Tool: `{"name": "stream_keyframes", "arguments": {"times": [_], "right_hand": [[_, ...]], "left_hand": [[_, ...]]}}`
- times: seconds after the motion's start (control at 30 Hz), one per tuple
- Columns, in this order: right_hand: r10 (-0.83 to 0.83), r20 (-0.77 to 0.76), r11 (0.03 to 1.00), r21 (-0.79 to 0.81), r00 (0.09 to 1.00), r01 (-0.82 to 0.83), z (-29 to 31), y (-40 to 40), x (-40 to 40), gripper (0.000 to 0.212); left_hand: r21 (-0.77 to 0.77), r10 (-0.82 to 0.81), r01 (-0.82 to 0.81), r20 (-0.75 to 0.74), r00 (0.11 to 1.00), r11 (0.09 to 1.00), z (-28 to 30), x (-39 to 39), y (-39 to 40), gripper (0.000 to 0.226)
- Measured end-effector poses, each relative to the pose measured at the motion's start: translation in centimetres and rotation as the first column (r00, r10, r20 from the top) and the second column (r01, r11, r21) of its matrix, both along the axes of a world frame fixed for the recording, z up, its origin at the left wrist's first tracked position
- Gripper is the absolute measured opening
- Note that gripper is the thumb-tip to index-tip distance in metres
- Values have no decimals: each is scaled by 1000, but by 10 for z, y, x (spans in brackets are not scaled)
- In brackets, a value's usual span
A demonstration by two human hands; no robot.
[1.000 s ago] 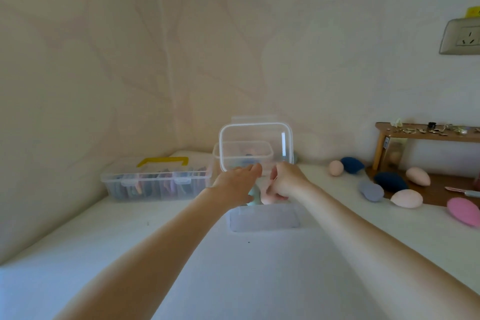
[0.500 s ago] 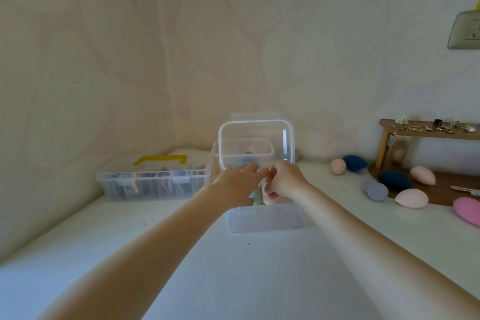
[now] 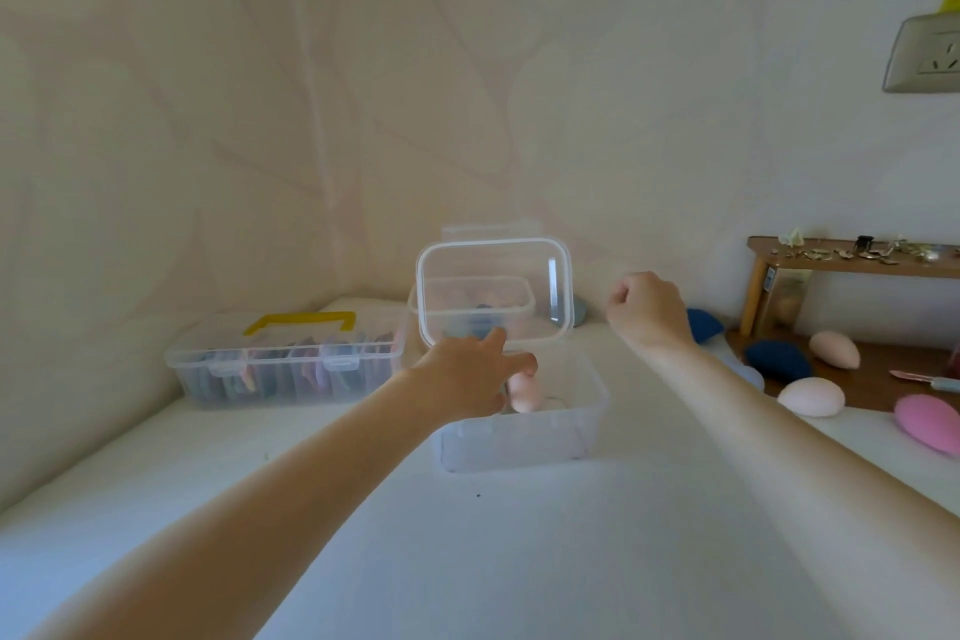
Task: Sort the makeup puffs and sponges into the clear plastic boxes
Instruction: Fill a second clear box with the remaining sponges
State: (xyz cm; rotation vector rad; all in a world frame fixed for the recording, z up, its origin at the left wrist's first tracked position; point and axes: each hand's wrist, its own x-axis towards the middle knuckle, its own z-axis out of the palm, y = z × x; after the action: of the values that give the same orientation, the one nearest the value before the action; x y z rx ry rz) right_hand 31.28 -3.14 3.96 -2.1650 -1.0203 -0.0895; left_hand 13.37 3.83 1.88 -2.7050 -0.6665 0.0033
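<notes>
Peach sponge (image 3: 525, 392) pinched by left hand (image 3: 467, 374) inside clear box (image 3: 519, 442), right hand (image 3: 649, 309) fisted, empty.

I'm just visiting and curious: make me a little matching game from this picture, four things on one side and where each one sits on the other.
Things:
1. peach sponge
2. bright pink sponge
3. yellow-handled box
4. right hand

Places:
A. far right edge of the white table
B. raised in the air, fingers curled, holding nothing
C. by the left wall, lid closed
D. inside the open clear box, at the left hand's fingertips

Pairs: 1-D, 2-A, 3-C, 4-B
</notes>
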Motion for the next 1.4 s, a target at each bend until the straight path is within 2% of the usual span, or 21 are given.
{"name": "stream_keyframes", "arguments": {"times": [0.1,0.17,0.27,0.33,0.37,0.43,0.47,0.53,0.63,0.73,0.93,1.03,1.13,1.23,1.3,1.4], "right_hand": [[90,35,948,-309,995,-75,-20,11,16,35],[187,-23,886,-428,982,-179,-33,25,23,42],[317,-136,865,-363,939,-345,-56,62,51,46],[359,-229,863,-288,905,-415,-86,89,92,68],[329,-238,878,-280,914,-389,-90,96,94,77],[295,-233,878,-316,927,-359,-61,73,54,86],[255,-231,867,-375,939,-328,-48,66,37,86],[242,-158,813,-506,957,-289,-46,72,32,69],[293,1,783,-574,956,-240,-48,83,35,60],[281,53,758,-624,958,-188,-54,90,39,58],[303,149,771,-618,941,-151,-66,94,46,58],[312,179,797,-584,933,-154,-64,88,53,40],[366,161,798,-562,917,-220,-64,75,58,32],[379,60,779,-559,923,-283,-58,55,58,23],[364,54,780,-563,930,-272,-51,46,62,15],[267,144,819,-556,953,-145,-42,33,75,31]], "left_hand": [[4,49,-49,4,999,999,-2,6,4,44],[-28,110,-109,10,994,994,-4,11,8,45],[-34,131,-131,6,991,991,-7,18,14,45],[-33,136,-136,17,991,990,-7,20,16,44],[-40,145,-144,21,989,989,-8,22,17,43],[-58,157,-156,27,987,986,-8,24,18,43],[-61,163,-161,28,986,985,-9,24,18,43],[-61,171,-168,34,985,984,-12,25,22,43],[-65,176,-173,46,983,983,-15,26,26,43],[-70,180,-175,59,982,982,-16,27,26,43],[-88,179,-173,76,981,981,-16,27,27,42],[-108,176,-168,66,982,980,-14,28,24,42],[-128,181,-172,62,981,977,-13,27,24,41],[-162,175,-163,65,982,973,-10,26,22,41],[-198,164,-148,67,984,969,-8,26,18,41],[-222,134,-112,84,987,969,-7,30,12,40]]}}
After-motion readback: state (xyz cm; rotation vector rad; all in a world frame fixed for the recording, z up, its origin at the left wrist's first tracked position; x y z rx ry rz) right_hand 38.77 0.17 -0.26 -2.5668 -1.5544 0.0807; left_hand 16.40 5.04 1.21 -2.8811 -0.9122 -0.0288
